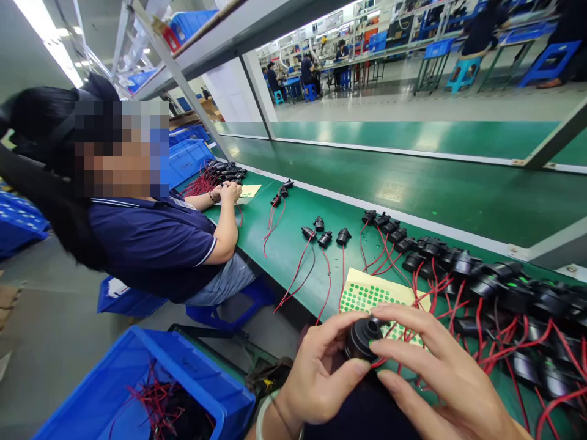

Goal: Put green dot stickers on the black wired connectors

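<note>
A black cylindrical part, like a small pump with a round nozzle (358,340), is gripped between the thumb and fingers of my left hand (316,373). Its nozzle end faces up, and red wire shows below it. My right hand (440,360) has its fingertips on the part's right side, with the thumb lower down and slightly apart. A bit of green shows at a right fingertip, too small to make out fully. Just beyond my hands lies a yellow sheet of green dot stickers (355,294), partly covered by my right hand and red wires.
Many similar black parts with red wires (463,264) crowd the green bench at right; several more (324,239) lie mid-bench. At left a seated co-worker (156,244) handles a part. A blue bin (137,342) with wired parts stands below left. Metal posts rise behind the bench.
</note>
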